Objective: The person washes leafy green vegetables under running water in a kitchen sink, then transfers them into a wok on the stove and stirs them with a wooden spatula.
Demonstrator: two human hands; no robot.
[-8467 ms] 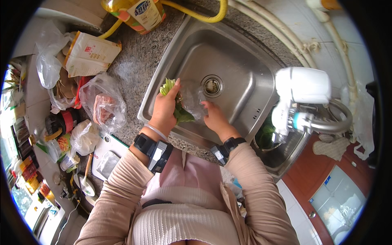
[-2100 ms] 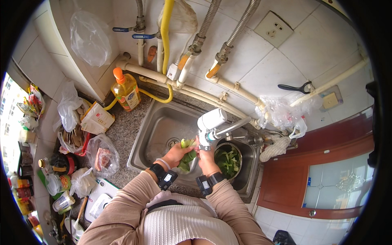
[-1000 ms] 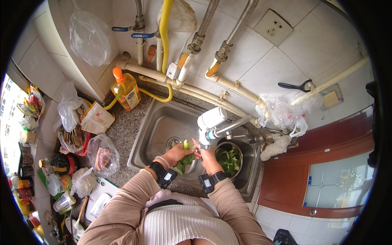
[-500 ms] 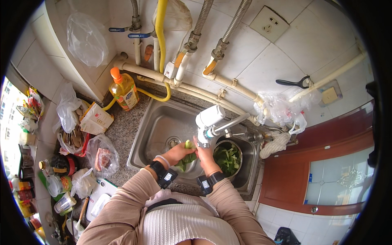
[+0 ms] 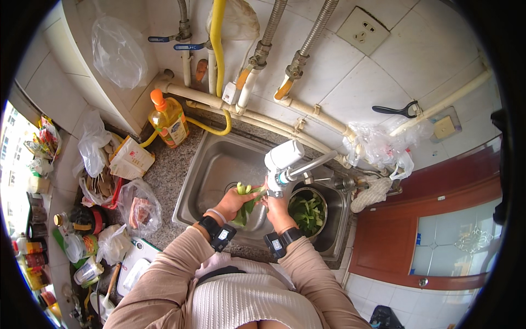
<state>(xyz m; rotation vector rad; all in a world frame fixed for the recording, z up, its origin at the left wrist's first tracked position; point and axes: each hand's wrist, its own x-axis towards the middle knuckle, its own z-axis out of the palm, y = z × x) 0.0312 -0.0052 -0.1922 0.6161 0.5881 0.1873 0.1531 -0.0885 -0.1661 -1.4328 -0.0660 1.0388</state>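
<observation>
the left hand (image 5: 233, 203) has its fingers closed round a bunch of leafy greens (image 5: 241, 217), held over the left basin (image 5: 216, 167) of the steel sink; the right hand (image 5: 276, 208) is just beside it, its fingertips partly behind the white tap filter (image 5: 284, 156), so i can't tell whether they grip; to the right, a round metal bowl (image 5: 326, 213) holds more greens (image 5: 308, 211).

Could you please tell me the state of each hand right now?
Left hand: closed, holding greens.
Right hand: partly hidden by the faucet; grip cannot be told.
</observation>
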